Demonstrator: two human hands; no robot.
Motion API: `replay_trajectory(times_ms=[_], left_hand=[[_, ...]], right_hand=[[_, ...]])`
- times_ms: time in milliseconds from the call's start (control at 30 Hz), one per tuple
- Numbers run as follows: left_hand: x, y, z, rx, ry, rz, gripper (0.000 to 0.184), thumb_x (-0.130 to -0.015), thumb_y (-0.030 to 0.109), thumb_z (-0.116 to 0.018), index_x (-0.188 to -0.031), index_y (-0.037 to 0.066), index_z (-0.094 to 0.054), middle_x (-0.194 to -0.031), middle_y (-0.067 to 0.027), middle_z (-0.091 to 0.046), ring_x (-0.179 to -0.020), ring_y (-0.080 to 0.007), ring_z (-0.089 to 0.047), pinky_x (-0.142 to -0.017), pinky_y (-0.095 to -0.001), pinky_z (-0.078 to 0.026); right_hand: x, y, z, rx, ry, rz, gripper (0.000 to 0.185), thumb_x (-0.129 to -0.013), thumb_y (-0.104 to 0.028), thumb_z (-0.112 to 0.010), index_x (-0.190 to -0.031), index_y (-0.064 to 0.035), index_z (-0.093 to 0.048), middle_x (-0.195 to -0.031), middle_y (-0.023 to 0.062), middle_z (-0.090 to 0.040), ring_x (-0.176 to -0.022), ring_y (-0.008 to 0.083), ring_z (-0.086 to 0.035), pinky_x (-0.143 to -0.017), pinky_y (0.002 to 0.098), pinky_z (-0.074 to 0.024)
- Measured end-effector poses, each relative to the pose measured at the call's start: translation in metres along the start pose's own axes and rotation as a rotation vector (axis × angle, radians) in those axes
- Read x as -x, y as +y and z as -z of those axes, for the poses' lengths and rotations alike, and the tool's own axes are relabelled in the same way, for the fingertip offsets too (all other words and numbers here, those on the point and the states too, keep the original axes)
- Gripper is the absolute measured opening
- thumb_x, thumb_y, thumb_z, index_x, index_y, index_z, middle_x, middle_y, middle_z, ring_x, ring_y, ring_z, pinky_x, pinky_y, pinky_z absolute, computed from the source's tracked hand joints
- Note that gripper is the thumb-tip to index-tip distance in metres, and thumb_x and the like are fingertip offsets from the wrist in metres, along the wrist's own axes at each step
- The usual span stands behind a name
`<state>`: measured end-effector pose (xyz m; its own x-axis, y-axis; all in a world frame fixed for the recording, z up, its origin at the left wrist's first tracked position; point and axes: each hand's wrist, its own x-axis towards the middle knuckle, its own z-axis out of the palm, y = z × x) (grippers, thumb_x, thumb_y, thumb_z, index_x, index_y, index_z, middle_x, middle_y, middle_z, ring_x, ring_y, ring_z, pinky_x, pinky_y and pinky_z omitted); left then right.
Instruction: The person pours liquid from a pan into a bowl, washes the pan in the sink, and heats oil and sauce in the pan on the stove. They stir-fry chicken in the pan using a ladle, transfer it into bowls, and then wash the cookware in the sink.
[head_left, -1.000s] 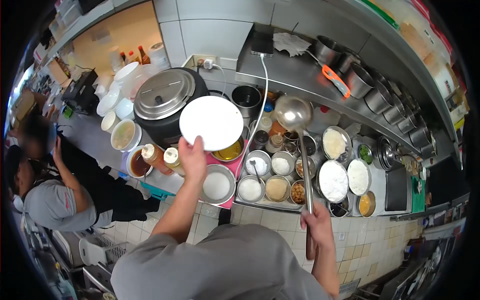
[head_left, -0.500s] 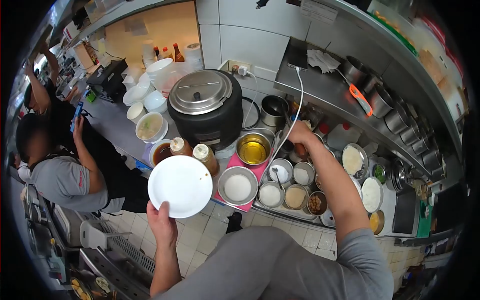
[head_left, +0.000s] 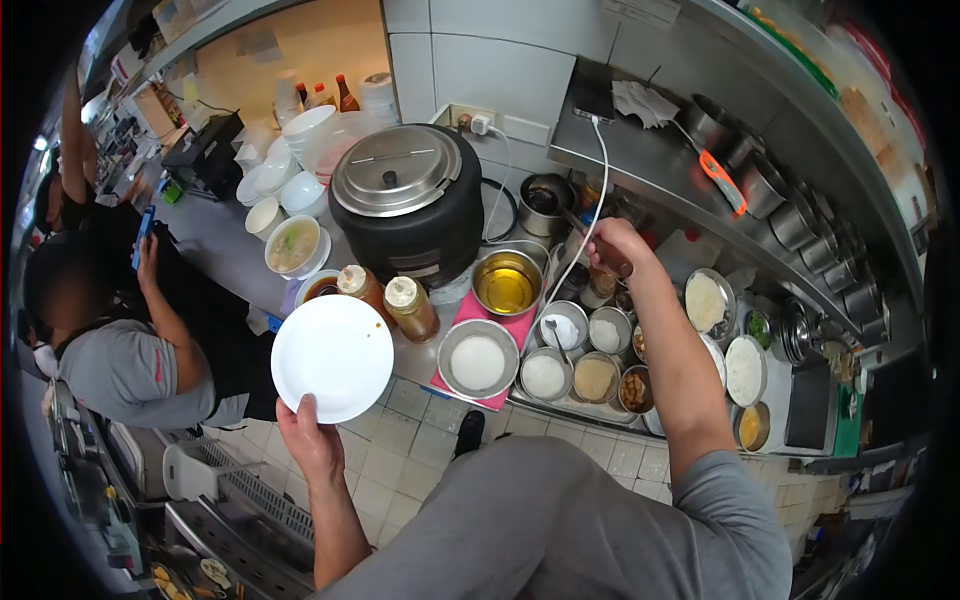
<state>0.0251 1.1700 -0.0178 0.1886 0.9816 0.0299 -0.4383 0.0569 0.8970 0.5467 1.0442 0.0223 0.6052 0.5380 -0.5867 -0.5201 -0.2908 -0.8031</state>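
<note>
My left hand grips the near rim of a round white plate, thumb on top. A few brown specks mark its upper right. My right hand is wrapped round the brown handle of a ladle. Its shaft slants toward a steel pot by the wall, and the head is hard to make out there. Beyond the plate stand two white-capped sauce bottles. Below my right hand sit a bowl of yellow oil and several seasoning tins, among them a white powder tin.
A large black soup warmer with a steel lid stands at the back. White bowls and a soup bowl sit left of it. A white cable hangs near my right hand. Another person holds a phone at left.
My right hand has risen, and more of the brown handle shows. My left hand and the plate have shifted left.
</note>
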Motion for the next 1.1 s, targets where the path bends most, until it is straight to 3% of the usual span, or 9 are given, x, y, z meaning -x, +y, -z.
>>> replay_trajectory(times_ms=[300,367,400,600,667,733,800,933,1100], left_hand=[[-0.009,-0.009,-0.008,0.033,-0.024,0.019,0.031,-0.096,0.002,-0.054,-0.126,0.0,-0.048,-0.125,-0.0147,-0.06,-0.112,-0.0233,-0.063,-0.099,-0.0383,-0.051],[-0.011,-0.016,-0.002,0.011,0.0,0.036,0.032,-0.095,0.002,-0.054,-0.126,-0.001,-0.048,-0.124,-0.0141,-0.061,-0.11,-0.0214,-0.062,-0.099,-0.0363,-0.05],[-0.011,-0.019,0.004,-0.006,0.006,0.031,0.032,-0.095,0.001,-0.055,-0.126,-0.001,-0.049,-0.123,-0.0139,-0.061,-0.109,-0.0205,-0.063,-0.098,-0.0354,-0.05],[0.005,-0.015,-0.009,0.043,-0.09,0.144,0.031,-0.094,0.0,-0.055,-0.124,-0.004,-0.05,-0.119,-0.0136,-0.062,-0.106,-0.0189,-0.063,-0.097,-0.0343,-0.05],[0.009,-0.021,-0.007,0.016,-0.093,0.139,0.029,-0.094,0.001,-0.055,-0.123,-0.003,-0.05,-0.119,-0.0138,-0.062,-0.106,-0.0191,-0.063,-0.096,-0.0343,-0.05],[0.011,-0.023,-0.008,-0.013,-0.103,0.132,0.028,-0.094,0.002,-0.055,-0.122,-0.003,-0.05,-0.118,-0.014,-0.062,-0.105,-0.0194,-0.063,-0.096,-0.0344,-0.05],[0.012,-0.019,-0.01,0.002,-0.075,0.126,0.027,-0.095,0.003,-0.055,-0.12,-0.003,-0.049,-0.117,-0.0142,-0.062,-0.105,-0.0196,-0.062,-0.097,-0.0348,-0.05],[0.004,-0.02,-0.006,-0.005,-0.1,0.103,0.026,-0.096,0.004,-0.054,-0.12,-0.002,-0.048,-0.118,-0.0141,-0.061,-0.105,-0.0199,-0.062,-0.095,-0.0355,-0.05],[-0.003,-0.016,-0.01,0.0,-0.136,0.124,0.027,-0.096,0.004,-0.054,-0.121,-0.002,-0.047,-0.12,-0.0144,-0.06,-0.107,-0.02,-0.062,-0.098,-0.0354,-0.049]], right_hand=[[0.025,0.03,0.004,0.687,0.19,0.504,0.019,-0.079,-0.006,-0.053,-0.091,0.005,-0.062,-0.071,0.0155,-0.064,-0.054,0.0228,-0.062,-0.051,0.0378,-0.0485],[0.001,0.042,0.018,0.979,0.277,0.739,0.038,-0.077,-0.008,-0.053,-0.111,0.0048,-0.065,-0.099,0.028,-0.07,-0.096,0.0421,-0.069,-0.084,0.0468,-0.0522],[0.015,0.034,0.007,1.131,0.27,0.64,0.039,-0.078,-0.011,-0.055,-0.113,0.0025,-0.065,-0.107,0.0297,-0.068,-0.107,0.0456,-0.063,-0.093,0.0477,-0.0489],[-0.023,0.023,-0.016,1.384,0.131,0.715,0.028,-0.077,-0.016,-0.064,-0.097,0.0029,-0.071,-0.093,0.025,-0.071,-0.091,0.0391,-0.071,-0.075,0.0442,-0.0549],[-0.082,0.02,0.008,1.288,0.002,0.505,0.02,-0.079,-0.013,-0.061,-0.083,0.0055,-0.068,-0.083,0.0205,-0.071,-0.075,0.0317,-0.072,-0.063,0.0406,-0.0546],[-0.045,0.007,-0.014,0.499,-0.019,0.167,0.014,-0.082,-0.01,-0.057,-0.075,0.001,-0.061,-0.071,0.0127,-0.067,-0.061,0.0215,-0.066,-0.053,0.036,-0.0512],[-0.028,-0.007,-0.022,0.225,0.009,0.031,0.008,-0.084,-0.008,-0.056,-0.078,-0.0041,-0.057,-0.069,0.0093,-0.062,-0.057,0.0174,-0.061,-0.052,0.0322,-0.0506],[-0.042,0.009,-0.006,-0.34,-0.093,0.02,0.009,-0.082,-0.007,-0.064,-0.088,-0.0041,-0.057,-0.078,0.0108,-0.063,-0.065,0.0172,-0.063,-0.058,0.0284,-0.0534],[-0.021,0.02,-0.009,-0.36,-0.058,-0.017,0.009,-0.087,-0.007,-0.059,-0.093,-0.0023,-0.055,-0.082,0.0118,-0.062,-0.064,0.0165,-0.058,-0.052,0.0263,-0.047]])
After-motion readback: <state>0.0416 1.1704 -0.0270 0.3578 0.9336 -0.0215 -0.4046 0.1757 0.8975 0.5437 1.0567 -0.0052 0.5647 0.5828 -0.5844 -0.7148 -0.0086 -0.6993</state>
